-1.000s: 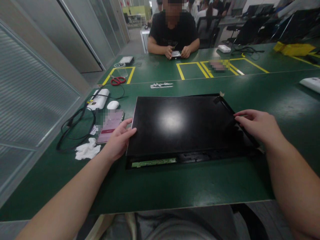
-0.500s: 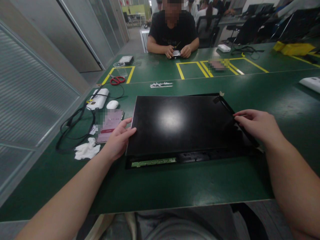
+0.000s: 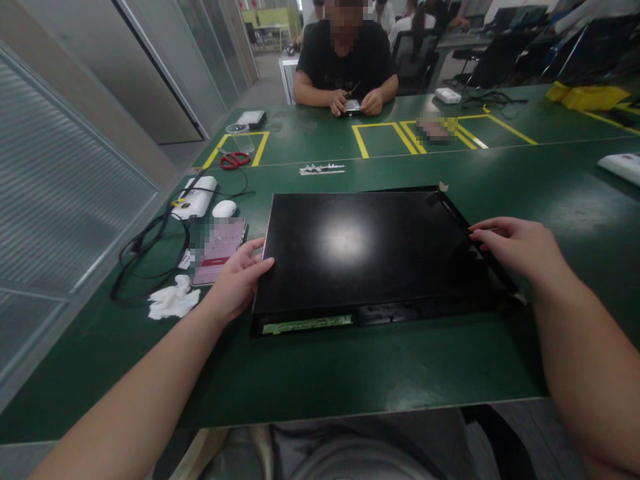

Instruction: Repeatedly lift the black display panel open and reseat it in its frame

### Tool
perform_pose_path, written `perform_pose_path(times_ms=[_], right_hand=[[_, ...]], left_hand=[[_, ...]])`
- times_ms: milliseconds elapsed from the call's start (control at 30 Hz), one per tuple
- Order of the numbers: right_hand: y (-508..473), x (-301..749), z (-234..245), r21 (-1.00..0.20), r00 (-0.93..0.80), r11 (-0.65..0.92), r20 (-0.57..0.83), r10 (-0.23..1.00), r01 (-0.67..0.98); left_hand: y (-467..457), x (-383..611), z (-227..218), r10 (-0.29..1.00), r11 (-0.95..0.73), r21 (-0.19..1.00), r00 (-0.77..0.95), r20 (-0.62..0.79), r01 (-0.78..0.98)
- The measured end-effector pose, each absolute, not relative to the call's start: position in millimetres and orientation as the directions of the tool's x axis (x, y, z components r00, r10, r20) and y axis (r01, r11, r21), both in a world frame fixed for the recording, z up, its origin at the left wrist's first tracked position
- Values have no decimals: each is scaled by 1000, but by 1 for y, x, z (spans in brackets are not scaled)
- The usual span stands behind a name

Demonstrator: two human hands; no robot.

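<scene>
A flat black display panel (image 3: 345, 260) lies tilted over a black frame (image 3: 457, 210) on the green table. Along the near side a green circuit strip (image 3: 307, 325) shows below the panel's edge. My left hand (image 3: 243, 277) grips the panel's left edge, thumb on top and fingers at the side. At the opposite side my right hand (image 3: 517, 247) pinches the right rim of the black frame between thumb and fingers. Parts of its fingertips are hidden.
Left of the panel are a phone (image 3: 220, 250), crumpled tissue (image 3: 174, 298), a white mouse (image 3: 225, 209), a white box (image 3: 196, 197) and black cables (image 3: 143, 247). Red-handled scissors (image 3: 235, 160) and thin white strips (image 3: 323, 170) lie farther back. A person (image 3: 345, 67) sits opposite, holding a small device.
The panel's far edge has dropped very slightly. My right hand has shifted a little along the frame's right rim; my left hand stays in place.
</scene>
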State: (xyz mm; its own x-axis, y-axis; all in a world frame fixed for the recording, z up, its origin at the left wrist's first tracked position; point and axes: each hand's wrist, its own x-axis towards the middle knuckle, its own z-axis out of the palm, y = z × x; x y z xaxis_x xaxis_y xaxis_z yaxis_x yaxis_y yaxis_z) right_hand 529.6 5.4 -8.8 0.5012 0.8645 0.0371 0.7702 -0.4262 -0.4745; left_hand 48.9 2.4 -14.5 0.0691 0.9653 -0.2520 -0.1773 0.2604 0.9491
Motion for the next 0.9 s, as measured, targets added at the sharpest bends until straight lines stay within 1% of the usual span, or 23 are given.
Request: perform_pose_path(times_ms=[200, 633, 833, 900], right_hand=[[6, 531, -12, -500, 513, -431, 30, 858, 751], [5, 533, -13, -519, 498, -393, 74, 864, 759], [5, 529, -9, -500, 495, -397, 75, 865, 770], [3, 526, -7, -522, 513, -407, 70, 855, 750]], left_hand=[[3, 46, -16, 965, 260, 955, 85, -250, -143], [2, 46, -15, 963, 266, 949, 99, -252, -168], [1, 47, -14, 964, 262, 952, 76, -253, -157], [1, 48, -14, 963, 266, 951, 78, -256, -156]])
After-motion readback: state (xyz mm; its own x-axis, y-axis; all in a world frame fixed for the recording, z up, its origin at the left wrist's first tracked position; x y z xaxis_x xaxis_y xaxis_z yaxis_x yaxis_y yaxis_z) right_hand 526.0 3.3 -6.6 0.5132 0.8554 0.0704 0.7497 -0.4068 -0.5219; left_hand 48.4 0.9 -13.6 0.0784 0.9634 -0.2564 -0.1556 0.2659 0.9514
